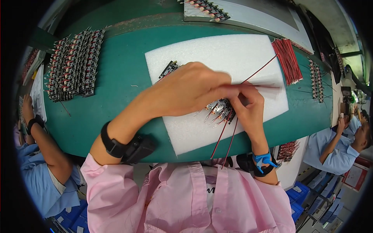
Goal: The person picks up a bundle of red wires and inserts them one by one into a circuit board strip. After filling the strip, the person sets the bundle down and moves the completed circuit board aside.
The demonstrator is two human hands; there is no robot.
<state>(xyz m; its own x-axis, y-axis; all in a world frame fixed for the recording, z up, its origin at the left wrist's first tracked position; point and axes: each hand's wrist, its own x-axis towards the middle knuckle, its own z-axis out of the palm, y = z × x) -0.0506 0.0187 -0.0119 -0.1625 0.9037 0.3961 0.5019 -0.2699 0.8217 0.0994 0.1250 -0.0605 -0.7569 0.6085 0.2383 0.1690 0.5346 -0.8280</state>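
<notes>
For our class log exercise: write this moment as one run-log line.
left hand: reaching across, holding thin wire | right hand: pinching small circuit board | surface: white foam sheet on green table

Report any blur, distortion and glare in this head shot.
Head view: strong fisheye bend, the green table edge curving, black corners all round; motion blur smears the left hand's fingertips and the thin red wire over the white foam sheet; right hand sharper; lighting even, no harsh glare, soft shadows under the hands.
</notes>
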